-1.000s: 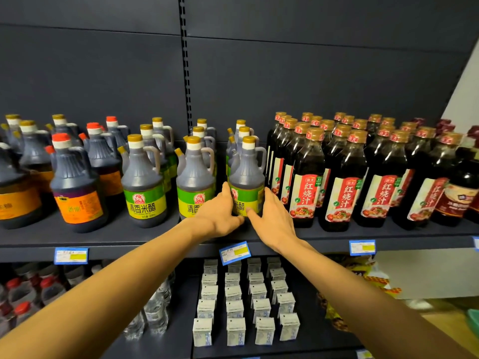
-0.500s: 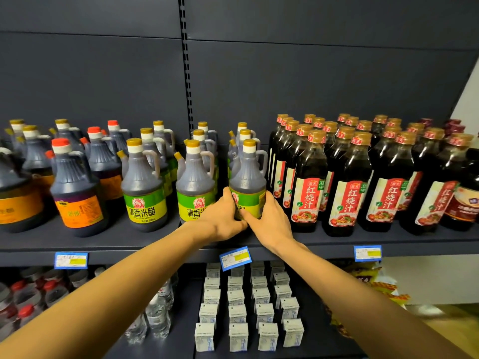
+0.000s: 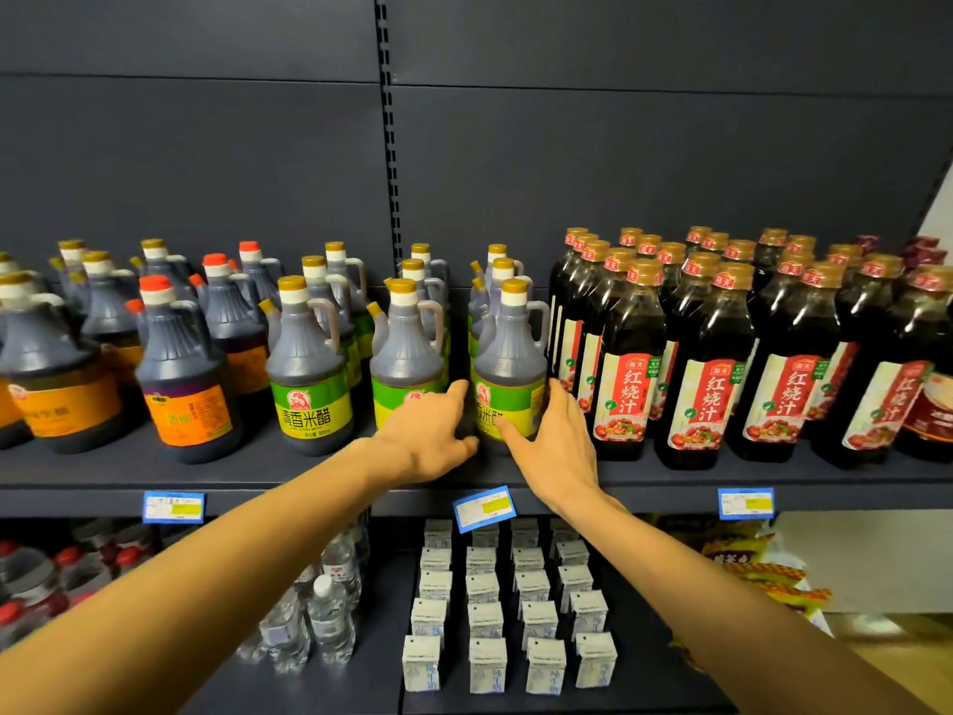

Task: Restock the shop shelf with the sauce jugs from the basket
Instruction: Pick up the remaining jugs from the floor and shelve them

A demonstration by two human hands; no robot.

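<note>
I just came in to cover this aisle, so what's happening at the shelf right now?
A person is restocking. Both hands are on the front green-labelled sauce jug at the edge of the shelf: the left hand at its left side, the right hand at its right side, fingers fairly straight against it. The jug stands upright in line with two matching jugs to its left, beside the tall red-labelled bottles. The basket is not in view.

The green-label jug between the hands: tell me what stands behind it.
Behind the green-label jug, held between the left hand and right hand, two more yellow-capped jugs stand in line. Only their caps and necks show; their bodies and labels are covered.
</note>
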